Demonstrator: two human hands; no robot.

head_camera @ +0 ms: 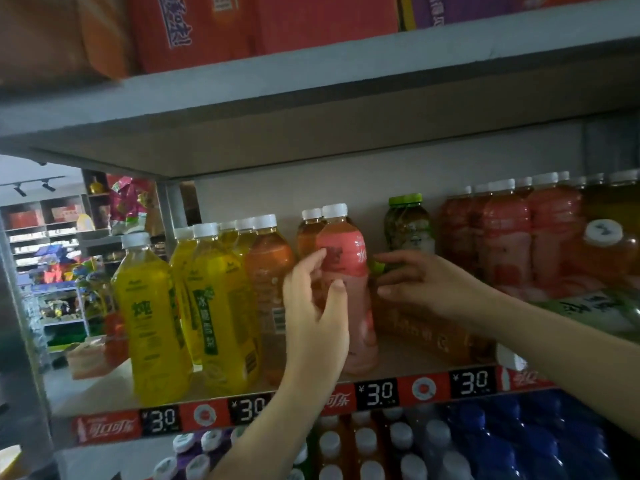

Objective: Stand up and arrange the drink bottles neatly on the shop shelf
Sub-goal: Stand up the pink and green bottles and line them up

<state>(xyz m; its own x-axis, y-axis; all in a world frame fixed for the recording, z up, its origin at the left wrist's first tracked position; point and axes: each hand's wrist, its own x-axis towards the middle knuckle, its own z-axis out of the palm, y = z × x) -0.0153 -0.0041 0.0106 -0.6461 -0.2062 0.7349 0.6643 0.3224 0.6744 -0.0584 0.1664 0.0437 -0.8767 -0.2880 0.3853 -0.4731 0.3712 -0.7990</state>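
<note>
Left hand (317, 306) open beside pink bottle (346, 271) — right hand (419, 282) open.

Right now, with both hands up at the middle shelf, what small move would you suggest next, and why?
Probably close the left hand round the pink bottle and slide it left against the orange bottle. The hand's fingers are spread by the bottle, apparently not gripping it. The right hand reaches toward a bottle lying on its side that wants standing there.

Pink drink bottle (349, 271) upright, white cap, mid-shelf, yellow bottles (221, 306) left
</note>
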